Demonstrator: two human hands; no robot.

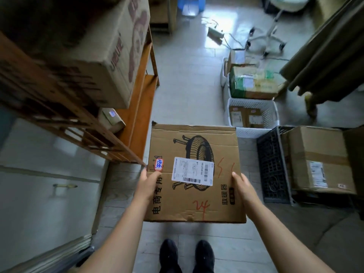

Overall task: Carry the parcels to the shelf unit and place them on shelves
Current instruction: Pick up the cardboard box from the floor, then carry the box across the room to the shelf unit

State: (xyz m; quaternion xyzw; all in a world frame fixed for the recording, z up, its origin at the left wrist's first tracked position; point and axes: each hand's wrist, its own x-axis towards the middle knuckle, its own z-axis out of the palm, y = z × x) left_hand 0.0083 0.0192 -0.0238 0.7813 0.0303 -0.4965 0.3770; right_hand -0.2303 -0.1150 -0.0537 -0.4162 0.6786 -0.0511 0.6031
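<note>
1. A wooden shelf unit [136,107] fills the left side; a big carton [102,56] with red print sits on an upper shelf, and a small parcel [111,119] lies on the shelf below it.
2. The left hand [149,180] grips the left edge of the box [194,174], thumb on the top face beside a small red-and-blue sticker [159,164].
3. The box is held level above the tiled floor [187,85], in front of the person and just right of the shelf unit's near corner. Its top bears a printed heater drawing, a white shipping label [192,171] and red handwritten marks.
4. Two dark shoes [187,255] show below the near edge of the box.
5. The right hand [243,186] clasps the right edge of the box, fingers lying flat along the top.
6. Right of the box, a white basket [254,117] holds small parcels; farther off stands a green-taped parcel [254,83].
7. At the near right, a black crate [273,166] sits beside a large brown carton [319,160].
8. Far right, a white wheeled stool base [267,36] stands on the floor.
</note>
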